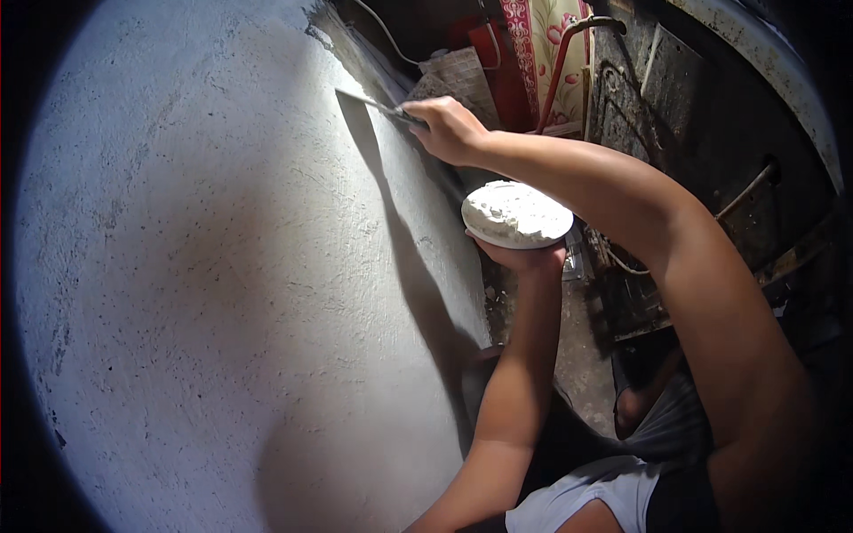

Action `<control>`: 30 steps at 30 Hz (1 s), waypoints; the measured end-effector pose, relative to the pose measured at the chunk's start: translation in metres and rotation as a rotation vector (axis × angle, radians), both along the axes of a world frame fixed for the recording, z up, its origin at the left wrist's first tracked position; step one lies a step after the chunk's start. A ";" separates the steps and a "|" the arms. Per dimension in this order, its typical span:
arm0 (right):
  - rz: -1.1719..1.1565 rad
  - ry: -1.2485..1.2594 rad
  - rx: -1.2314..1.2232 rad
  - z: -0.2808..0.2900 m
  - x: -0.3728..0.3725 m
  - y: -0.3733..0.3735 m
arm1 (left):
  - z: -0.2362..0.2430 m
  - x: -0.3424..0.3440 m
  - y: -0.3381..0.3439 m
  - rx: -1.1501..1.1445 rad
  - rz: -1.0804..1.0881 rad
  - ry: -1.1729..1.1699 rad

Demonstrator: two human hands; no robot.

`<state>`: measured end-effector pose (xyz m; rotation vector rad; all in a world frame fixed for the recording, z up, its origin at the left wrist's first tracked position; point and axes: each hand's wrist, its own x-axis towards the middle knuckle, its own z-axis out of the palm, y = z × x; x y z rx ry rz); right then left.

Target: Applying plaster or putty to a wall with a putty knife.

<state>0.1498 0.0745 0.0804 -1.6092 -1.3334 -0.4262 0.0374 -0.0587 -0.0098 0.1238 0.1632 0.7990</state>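
My right hand [449, 129] is closed round the handle of a putty knife [366, 100]. Its thin blade is at the white wall [267, 293], close to the wall's far edge; whether it presses flat there I cannot tell. Below and nearer to me, my left hand [524, 256] supports a shallow white bowl [498, 238] from underneath. White paste [518, 213] is heaped in the bowl, with a rough, scooped top. The wall's surface is rough, with dark specks and pits, and the shadow of my right arm and the knife falls across it.
At the back stand a red object [511, 84], a flowered curtain [555, 44] and a red bar with a curved handle [562, 71]. A dark, stained metal panel [657, 89] rises on the right. Below the bowl lies a bare, gritty floor [582, 324].
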 end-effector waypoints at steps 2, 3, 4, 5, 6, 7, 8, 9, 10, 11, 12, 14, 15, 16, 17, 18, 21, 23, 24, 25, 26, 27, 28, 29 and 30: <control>0.106 -0.083 -0.122 -0.011 -0.020 -0.015 | -0.006 -0.001 0.010 0.022 0.029 -0.017; 0.155 -0.107 -0.100 -0.012 -0.025 -0.025 | -0.006 0.000 0.011 0.016 0.028 -0.018; 0.157 -0.108 -0.106 -0.007 -0.027 -0.031 | -0.006 0.000 0.014 0.015 0.029 -0.014; 0.160 -0.122 -0.177 0.000 -0.028 -0.035 | -0.006 -0.001 0.016 0.015 0.034 -0.010; 0.142 -0.140 -0.247 0.002 -0.019 -0.042 | -0.007 0.003 0.011 0.011 0.020 -0.018; 0.111 -0.137 -0.223 0.005 -0.012 -0.044 | -0.009 0.005 0.007 -0.006 0.000 0.012; 0.107 -0.144 -0.226 0.008 -0.008 -0.043 | -0.011 0.006 0.005 -0.023 -0.014 0.043; 0.041 0.021 -0.211 0.015 -0.007 -0.040 | -0.012 0.007 0.004 -0.020 -0.015 0.035; -0.021 0.187 -0.195 0.020 -0.008 -0.036 | -0.015 0.006 0.004 -0.017 -0.020 0.053; -0.032 0.317 -0.245 0.025 -0.008 -0.031 | -0.018 0.003 0.004 -0.016 -0.023 0.071; -0.032 0.310 -0.238 0.028 -0.007 -0.024 | -0.016 0.003 0.004 -0.009 -0.023 0.064; -0.130 0.339 -0.282 0.030 -0.004 -0.010 | -0.017 0.003 0.004 -0.039 -0.060 0.122; -0.099 0.321 -0.259 0.031 -0.009 -0.002 | -0.013 -0.001 0.006 -0.032 -0.061 0.094; -0.055 0.382 -0.297 0.031 -0.013 0.004 | -0.009 -0.002 0.005 -0.027 -0.056 0.088; -0.069 0.369 -0.282 0.027 -0.017 0.006 | -0.006 -0.001 0.002 -0.033 -0.050 0.102; -0.068 0.362 -0.278 0.023 -0.030 0.010 | -0.004 -0.004 0.003 -0.049 -0.030 0.124; 0.004 0.317 -0.303 0.021 -0.045 -0.005 | -0.006 -0.003 0.008 -0.076 -0.042 0.081; 0.059 0.235 -0.277 0.019 -0.046 -0.014 | -0.014 0.004 0.011 -0.078 0.008 0.066; 0.049 0.237 -0.285 0.025 -0.043 -0.024 | -0.012 0.008 0.007 -0.088 -0.001 0.067; 0.127 0.297 -0.372 0.040 -0.044 -0.036 | -0.008 0.009 0.006 -0.136 0.014 0.068; 0.209 0.351 -0.455 0.055 -0.045 -0.047 | -0.004 0.010 0.005 -0.179 0.033 0.063; 0.271 0.474 -0.495 0.069 -0.042 -0.054 | -0.013 0.013 0.008 -0.135 0.049 0.072; 0.360 0.606 -0.496 0.070 -0.031 -0.057 | -0.017 0.019 0.003 -0.135 0.040 0.064; 0.444 0.767 -0.526 0.071 -0.016 -0.066 | -0.020 0.022 -0.001 -0.136 0.026 0.075; 0.535 0.933 -0.556 0.075 -0.010 -0.075 | -0.021 0.022 -0.002 -0.137 0.019 0.091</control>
